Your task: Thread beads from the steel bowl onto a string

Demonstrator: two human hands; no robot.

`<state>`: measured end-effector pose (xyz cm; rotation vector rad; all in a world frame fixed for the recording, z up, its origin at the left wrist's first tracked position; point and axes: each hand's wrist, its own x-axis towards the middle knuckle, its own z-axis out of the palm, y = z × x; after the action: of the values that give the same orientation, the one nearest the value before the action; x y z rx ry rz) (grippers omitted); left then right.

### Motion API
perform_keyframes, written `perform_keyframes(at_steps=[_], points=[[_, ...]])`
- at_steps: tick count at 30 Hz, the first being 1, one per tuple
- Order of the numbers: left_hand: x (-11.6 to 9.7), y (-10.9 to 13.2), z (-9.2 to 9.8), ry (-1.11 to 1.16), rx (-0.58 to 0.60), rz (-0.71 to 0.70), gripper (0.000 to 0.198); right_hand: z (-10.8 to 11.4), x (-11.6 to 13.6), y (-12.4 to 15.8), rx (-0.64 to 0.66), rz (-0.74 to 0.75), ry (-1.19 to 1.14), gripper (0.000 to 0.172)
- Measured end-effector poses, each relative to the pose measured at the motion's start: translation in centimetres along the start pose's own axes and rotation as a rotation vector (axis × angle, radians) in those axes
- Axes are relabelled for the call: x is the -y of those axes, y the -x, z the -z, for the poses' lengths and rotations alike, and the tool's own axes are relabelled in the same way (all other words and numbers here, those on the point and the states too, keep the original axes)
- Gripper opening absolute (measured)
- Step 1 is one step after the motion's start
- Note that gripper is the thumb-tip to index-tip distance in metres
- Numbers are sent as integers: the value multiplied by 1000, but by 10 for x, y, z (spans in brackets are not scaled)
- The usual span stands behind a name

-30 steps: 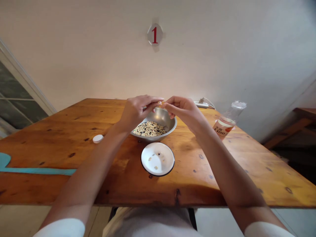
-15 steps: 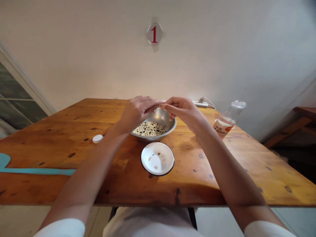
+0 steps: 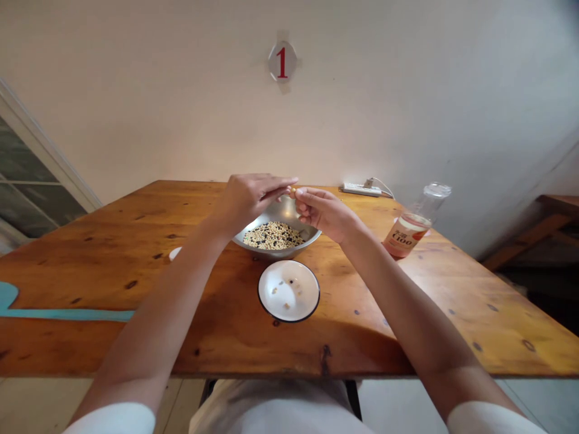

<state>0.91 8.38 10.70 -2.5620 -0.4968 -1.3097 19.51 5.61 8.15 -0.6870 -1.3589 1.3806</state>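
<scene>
Head view: we take the steel mixing bowl (image 3: pixel 284 210) as the hub of our clock, standing on the wooden bench (image 3: pixel 221 337). In it lies a shallow bed of mixed beans (image 3: pixel 274 236), mostly pale cream with black ones scattered through, while its back wall shows bare metal. Our right hand (image 3: pixel 326 214) reaches over the rim from just short of three o'clock, its grip pinching a small yellow bean (image 3: pixel 293 191) between thumb and forefinger; that bean is held above the bowl toward one o'clock. Our left hand (image 3: pixel 244 199) is at ten o'clock, fingers stretched flat and the thumb below, tips just beside the bean; whether its grip closes on anything we cannot tell.

At six o'clock, near the bowl but apart from it, sits a white enamel dish (image 3: pixel 307 295) with a dark rim. A few pale bits (image 3: pixel 275 291) and one dark speck (image 3: pixel 291 281) are spread over its inside. At three o'clock we see a clear bottle (image 3: pixel 404 235) labelled C100, with pinkish colour in its lower part and a clear neck. A white cap (image 3: pixel 175 254), partly hidden by our left forearm, lies near nine.
</scene>
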Motion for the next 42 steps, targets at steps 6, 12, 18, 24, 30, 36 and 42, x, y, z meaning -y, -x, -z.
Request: perform_keyframes(at_steps=[6,12,18,24,30,36,42], points=[[-1,-3,3,140,-30,97,14,2,-8,-4,5,-27,-45,26],[-8,-7,10,230,50,207,15,-1,-9,-3,8,-41,-18,25],[-6,-6,16,157,168,170,17,-3,-11,-3,22,-76,31,24],[-4,-6,16,118,131,135,15,-3,-12,-4,-6,-63,31,25],[4,-4,22,142,71,172,15,2,-7,-2,10,-49,101,23],[17,0,31,166,12,226,20,4,7,5,121,-64,381,20],[25,5,32,217,1,254,21,-4,9,12,386,-135,823,10]])
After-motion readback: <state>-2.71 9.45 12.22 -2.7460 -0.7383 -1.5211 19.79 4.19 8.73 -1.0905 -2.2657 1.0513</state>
